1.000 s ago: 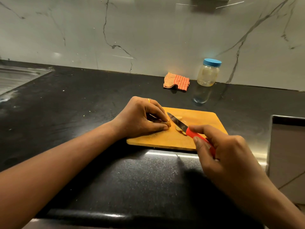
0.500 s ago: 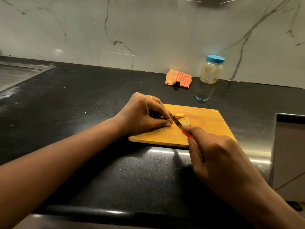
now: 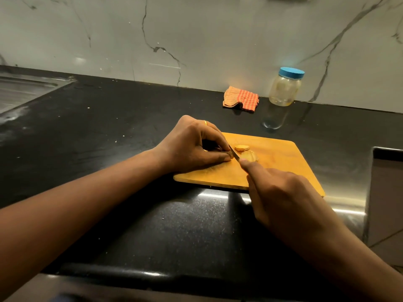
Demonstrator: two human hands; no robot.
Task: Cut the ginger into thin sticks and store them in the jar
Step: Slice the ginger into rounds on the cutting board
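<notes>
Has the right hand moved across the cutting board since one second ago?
Yes. Against the cutting board, the right hand has slid forward and left, toward the left hand; it now covers the red handle of the knife.

We have only one view: a wide-angle camera on the person's head, looking forward and down across the black counter point(image 3: 109, 149) toward the marble wall point(image 3: 218, 40), close over the cutting board point(image 3: 283, 164), with the jar point(image 3: 284, 89) farther back.

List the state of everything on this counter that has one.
Jar: upright, lid on.
Cloth: crumpled.
Slices: two, flat on board.
Left hand: pinches ginger, mostly hidden.
Knife: gripped by right hand, blade at left fingertips.
</notes>
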